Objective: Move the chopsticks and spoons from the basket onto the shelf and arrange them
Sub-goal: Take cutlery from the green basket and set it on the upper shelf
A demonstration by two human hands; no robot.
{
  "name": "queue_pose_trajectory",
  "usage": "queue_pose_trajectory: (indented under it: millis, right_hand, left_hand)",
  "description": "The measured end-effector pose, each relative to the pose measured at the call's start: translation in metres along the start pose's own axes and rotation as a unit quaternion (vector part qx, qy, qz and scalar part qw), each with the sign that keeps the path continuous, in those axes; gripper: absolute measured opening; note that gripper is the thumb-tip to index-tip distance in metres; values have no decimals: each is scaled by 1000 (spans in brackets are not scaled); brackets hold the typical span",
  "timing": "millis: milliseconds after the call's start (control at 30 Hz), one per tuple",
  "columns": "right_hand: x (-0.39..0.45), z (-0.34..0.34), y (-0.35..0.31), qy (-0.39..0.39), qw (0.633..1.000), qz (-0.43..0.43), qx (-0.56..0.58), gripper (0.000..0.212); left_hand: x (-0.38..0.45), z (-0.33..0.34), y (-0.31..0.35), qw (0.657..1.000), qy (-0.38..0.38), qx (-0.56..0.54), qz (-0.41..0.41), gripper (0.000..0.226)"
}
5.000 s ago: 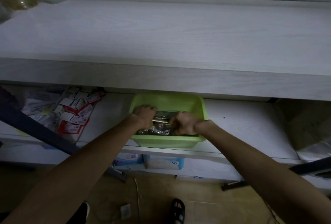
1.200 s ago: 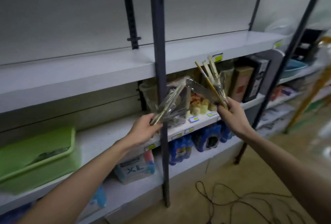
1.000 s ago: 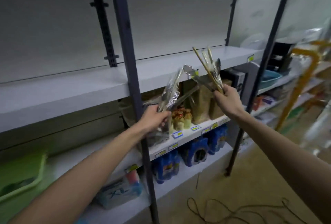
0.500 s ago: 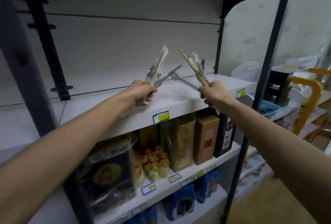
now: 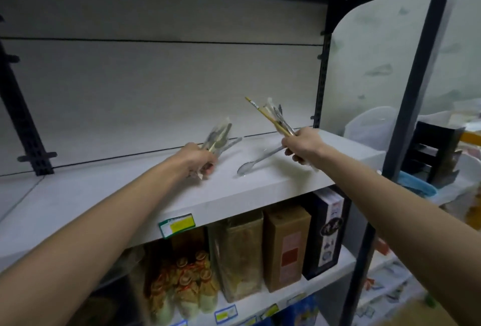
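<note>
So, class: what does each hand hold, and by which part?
Left hand grips a clear-wrapped cutlery bundle by its lower end; right hand grips wrapped wooden chopsticks low, plus a metal spoon's handle.

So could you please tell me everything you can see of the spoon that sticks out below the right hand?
The spoon looks like pale grey metal or plastic; which one I cannot tell. Its oval bowl points down and left, at or just above the white shelf. The handle slants up to the right into the right hand, which grips it along with wrapped chopsticks. Nothing else touches it.
</note>
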State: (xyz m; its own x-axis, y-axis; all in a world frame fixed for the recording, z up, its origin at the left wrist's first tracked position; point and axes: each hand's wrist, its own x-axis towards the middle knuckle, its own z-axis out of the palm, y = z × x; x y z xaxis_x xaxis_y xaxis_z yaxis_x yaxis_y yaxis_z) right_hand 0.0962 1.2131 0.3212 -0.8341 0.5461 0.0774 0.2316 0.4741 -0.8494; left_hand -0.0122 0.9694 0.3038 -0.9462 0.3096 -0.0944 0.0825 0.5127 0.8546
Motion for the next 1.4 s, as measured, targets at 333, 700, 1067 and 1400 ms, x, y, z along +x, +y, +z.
queue_pose_trajectory:
  millis: [333, 700, 1067, 1400]
  right_hand:
    - [108, -12, 34, -114, 989, -86, -39, 22]
    - [143, -38, 68, -252, 964, -52, 59, 35]
    - [156, -67, 70, -262, 957, -97, -81, 23]
    - [176, -84, 81, -253, 956, -112, -93, 29]
  left_hand:
    - [29, 67, 37, 993, 111, 41, -27, 25]
    - [44, 114, 59, 953, 182, 240, 24, 33]
    - [62, 147, 78, 915, 118, 382, 50, 57]
    - [82, 169, 108, 949, 73, 307, 5, 57]
